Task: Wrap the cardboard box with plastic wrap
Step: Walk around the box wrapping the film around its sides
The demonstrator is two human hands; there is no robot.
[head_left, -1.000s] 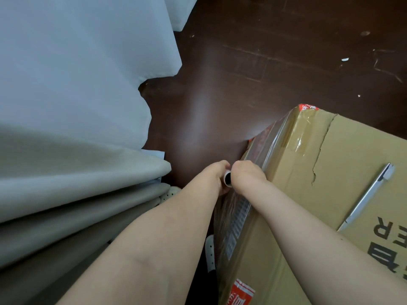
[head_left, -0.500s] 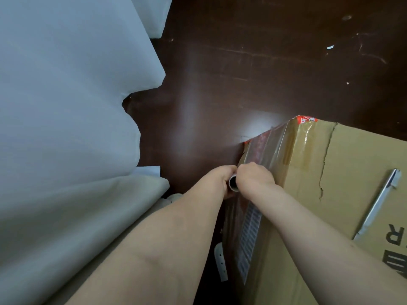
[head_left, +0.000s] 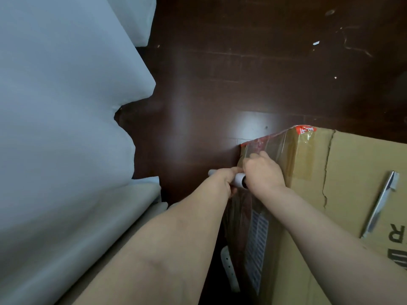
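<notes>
Dark wood floor [head_left: 253, 69] under cardboard box [head_left: 352, 194]; both hands' fingers [head_left: 231, 172] grip wrap roll [head_left: 239, 181].

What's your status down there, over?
Left hand grips roll. Right hand pressed against box side. Wrap over far corner. Pen on top.

Dark glossy floor [head_left: 220, 84]; pale bedding [head_left: 55, 106]

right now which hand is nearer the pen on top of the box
Right. The right hand is at the cardboard box's near left edge, holding the wrap roll; the pen lies farther right. The left hand is off the box, farther left.
</notes>
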